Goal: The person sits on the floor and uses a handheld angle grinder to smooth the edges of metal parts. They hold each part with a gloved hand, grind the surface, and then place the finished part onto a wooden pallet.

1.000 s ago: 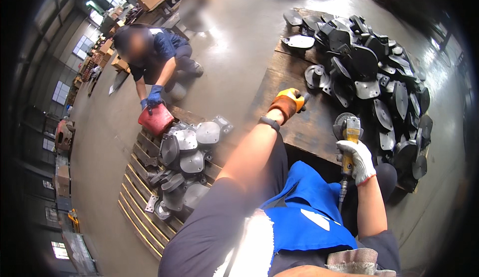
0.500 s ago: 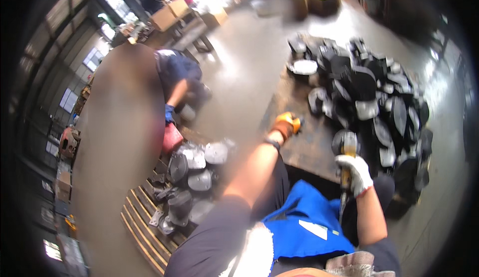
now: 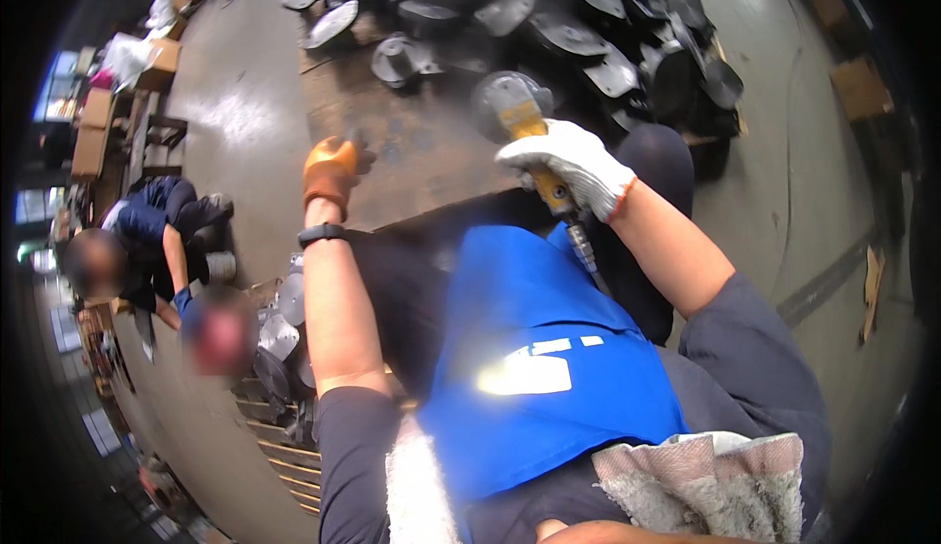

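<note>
My right hand (image 3: 573,162), in a white knitted glove, is wrapped round the yellow body of an air grinder (image 3: 549,191). Its round grey disc (image 3: 510,103) points away from me over the worktable, and a metal hose fitting trails back toward my blue apron (image 3: 549,348). To the left, my left hand (image 3: 331,173) wears an orange glove with dark fingertips. It hovers over the table's near left edge, fingers loosely apart, with nothing visible in it. Beyond both hands lies a heap of grey and black metal parts with flat plates; one round-based part (image 3: 397,61) is nearest my left hand.
The brown worktable (image 3: 421,157) bears the pile. Left of my arm, more metal parts (image 3: 277,336) lie on a slatted wooden pallet (image 3: 284,461). A co-worker (image 3: 162,225) crouches there beside a red object, partly blurred. Cardboard boxes (image 3: 93,132) stand farther left.
My view has swung right and down, so the table, pile and co-worker appear shifted left. My right hand still grips the grinder; my left hand remains over the table without anything visible in it.
</note>
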Motion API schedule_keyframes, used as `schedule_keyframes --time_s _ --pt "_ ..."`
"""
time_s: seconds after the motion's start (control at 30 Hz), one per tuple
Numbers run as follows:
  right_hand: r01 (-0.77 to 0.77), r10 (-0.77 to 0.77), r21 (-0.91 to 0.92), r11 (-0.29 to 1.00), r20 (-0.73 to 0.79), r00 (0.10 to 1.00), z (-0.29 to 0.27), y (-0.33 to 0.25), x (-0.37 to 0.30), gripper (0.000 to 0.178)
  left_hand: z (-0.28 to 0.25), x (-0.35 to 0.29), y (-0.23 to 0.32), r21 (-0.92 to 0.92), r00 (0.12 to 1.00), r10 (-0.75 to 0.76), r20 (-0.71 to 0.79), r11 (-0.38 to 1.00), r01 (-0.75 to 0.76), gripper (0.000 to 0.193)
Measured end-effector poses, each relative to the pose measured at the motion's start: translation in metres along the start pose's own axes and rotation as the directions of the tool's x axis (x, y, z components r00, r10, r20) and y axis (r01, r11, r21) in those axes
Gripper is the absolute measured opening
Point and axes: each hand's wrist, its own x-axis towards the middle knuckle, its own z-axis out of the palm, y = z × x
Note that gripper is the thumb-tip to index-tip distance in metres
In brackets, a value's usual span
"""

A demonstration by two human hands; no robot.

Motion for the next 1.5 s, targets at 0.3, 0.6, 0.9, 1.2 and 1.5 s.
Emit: schedule_keyframes --time_s 0.3,0.6,0.9,1.2,1.5 --pt "0.582 -0.561 -0.603 0.546 0.252 0.788 0.000 0.044 0.013 0.055 0.013 -0.014 0.026 0.044 0.987 0.096 0.126 0.994 -0.102 0.050" --pt "-0.173 0.179 -0.047 0.984 0.158 0.971 -0.003 -0.035 -0.004 0.036 0.015 0.001 0.013 0.042 0.983 0.158 0.095 0.986 -0.162 0.034" --pt "-0.236 0.210 0.219 0.947 0.138 0.968 0.009 0.005 0.026 0.032 0.025 -0.017 0.039 0.481 0.931 0.305 -0.199 0.858 -0.179 0.037" --pt "-0.267 0.249 0.158 0.951 0.125 0.960 0.017 0.014 0.029 0.027 0.036 0.010 0.009 0.288 0.996 0.088 -0.036 0.955 -0.074 0.045" --pt "-0.277 0.249 0.205 0.939 0.151 0.957 0.020 0.021 0.036 0.028 0.028 -0.010 0.020 0.341 0.996 0.084 -0.021 0.937 -0.072 0.045"
